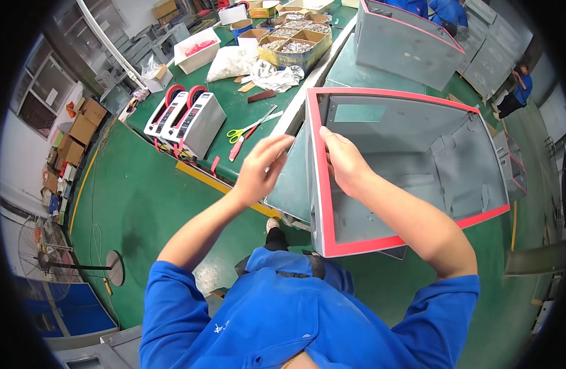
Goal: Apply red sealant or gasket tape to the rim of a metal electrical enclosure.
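A grey metal box point(412, 172) lies with its opening facing up toward me, a red strip point(389, 94) running round its rim. My right hand point(350, 165) is on the left side of that rim, a fingertip on the red strip and the other fingers bent at its inner edge. Just left of the box, my left hand point(261, 171) hovers with nothing visible in it, thumb and fingers apart. Beyond it on the green table are green-handled scissors point(237, 134) and a pink-handled tool point(236, 149).
Two white tape dispensers point(194, 126) with red rolls stand at the table's near left. Farther back are a divided carton of small parts point(295, 52) and a white bin point(197, 52). Another grey box point(406, 52) stands behind mine. A fan point(46, 258) is at left; people in blue work beyond.
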The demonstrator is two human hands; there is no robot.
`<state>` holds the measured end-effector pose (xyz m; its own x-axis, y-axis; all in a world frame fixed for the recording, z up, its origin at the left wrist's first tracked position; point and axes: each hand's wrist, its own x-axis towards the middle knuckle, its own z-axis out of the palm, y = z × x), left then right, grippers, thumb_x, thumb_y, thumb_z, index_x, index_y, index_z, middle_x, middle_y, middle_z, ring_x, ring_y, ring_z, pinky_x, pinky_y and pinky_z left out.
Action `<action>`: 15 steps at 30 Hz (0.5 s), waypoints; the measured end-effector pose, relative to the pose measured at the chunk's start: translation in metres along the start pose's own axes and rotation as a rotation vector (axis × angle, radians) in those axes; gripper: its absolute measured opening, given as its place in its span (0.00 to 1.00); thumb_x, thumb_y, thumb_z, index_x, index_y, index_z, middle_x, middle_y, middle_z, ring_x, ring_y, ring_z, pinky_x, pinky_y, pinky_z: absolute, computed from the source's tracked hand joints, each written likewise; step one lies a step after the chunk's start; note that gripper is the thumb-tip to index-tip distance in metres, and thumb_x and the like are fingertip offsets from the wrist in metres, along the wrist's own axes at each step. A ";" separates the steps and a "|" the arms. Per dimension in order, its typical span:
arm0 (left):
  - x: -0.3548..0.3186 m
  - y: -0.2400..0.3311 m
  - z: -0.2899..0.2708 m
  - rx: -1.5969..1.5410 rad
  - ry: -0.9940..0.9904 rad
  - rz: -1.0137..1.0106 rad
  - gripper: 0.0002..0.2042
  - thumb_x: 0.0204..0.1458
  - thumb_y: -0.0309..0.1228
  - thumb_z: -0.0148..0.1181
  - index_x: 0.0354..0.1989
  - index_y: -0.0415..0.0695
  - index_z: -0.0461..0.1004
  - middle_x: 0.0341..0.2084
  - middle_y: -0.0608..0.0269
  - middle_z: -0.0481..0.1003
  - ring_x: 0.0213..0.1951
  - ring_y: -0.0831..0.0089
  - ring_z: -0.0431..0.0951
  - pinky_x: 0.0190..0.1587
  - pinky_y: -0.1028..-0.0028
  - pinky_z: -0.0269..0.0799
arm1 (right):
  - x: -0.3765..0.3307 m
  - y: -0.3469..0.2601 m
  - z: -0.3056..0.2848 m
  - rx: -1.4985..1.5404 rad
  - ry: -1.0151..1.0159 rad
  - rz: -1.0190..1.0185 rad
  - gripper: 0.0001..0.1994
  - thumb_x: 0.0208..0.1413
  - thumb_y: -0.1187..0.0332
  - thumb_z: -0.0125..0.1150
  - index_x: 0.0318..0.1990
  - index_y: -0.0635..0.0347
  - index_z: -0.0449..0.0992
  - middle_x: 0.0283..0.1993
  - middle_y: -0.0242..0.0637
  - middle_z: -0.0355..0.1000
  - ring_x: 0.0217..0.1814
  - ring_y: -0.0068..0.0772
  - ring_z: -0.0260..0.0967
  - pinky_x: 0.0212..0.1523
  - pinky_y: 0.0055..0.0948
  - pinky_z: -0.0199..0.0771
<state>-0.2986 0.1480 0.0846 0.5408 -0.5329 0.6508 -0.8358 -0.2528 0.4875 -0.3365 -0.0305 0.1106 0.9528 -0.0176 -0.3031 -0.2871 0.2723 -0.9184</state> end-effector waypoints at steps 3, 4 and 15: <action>-0.009 0.014 0.004 -0.063 -0.038 0.003 0.17 0.46 0.17 0.50 0.47 0.39 0.67 0.44 0.51 0.67 0.46 0.58 0.69 0.47 0.69 0.65 | 0.004 0.002 0.001 0.126 0.003 -0.010 0.23 0.59 0.55 0.38 0.48 0.69 0.63 0.48 0.41 0.64 0.51 0.28 0.58 0.55 0.27 0.53; -0.011 0.015 0.006 -0.070 -0.046 0.011 0.17 0.46 0.17 0.50 0.47 0.39 0.67 0.44 0.51 0.67 0.46 0.58 0.69 0.47 0.69 0.65 | 0.004 0.002 0.002 0.152 -0.009 -0.019 0.23 0.59 0.54 0.38 0.49 0.69 0.62 0.49 0.41 0.63 0.53 0.28 0.57 0.56 0.27 0.52; -0.012 0.018 0.011 -0.136 -0.064 -0.023 0.18 0.45 0.15 0.50 0.47 0.38 0.67 0.45 0.52 0.67 0.48 0.59 0.68 0.50 0.70 0.63 | 0.007 0.003 0.012 0.154 0.025 -0.119 0.26 0.60 0.53 0.36 0.53 0.70 0.59 0.54 0.44 0.59 0.57 0.29 0.53 0.58 0.27 0.49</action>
<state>-0.3214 0.1411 0.0795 0.5487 -0.5801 0.6020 -0.8003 -0.1564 0.5788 -0.3294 -0.0180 0.1086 0.9759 -0.0814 -0.2025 -0.1522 0.4109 -0.8989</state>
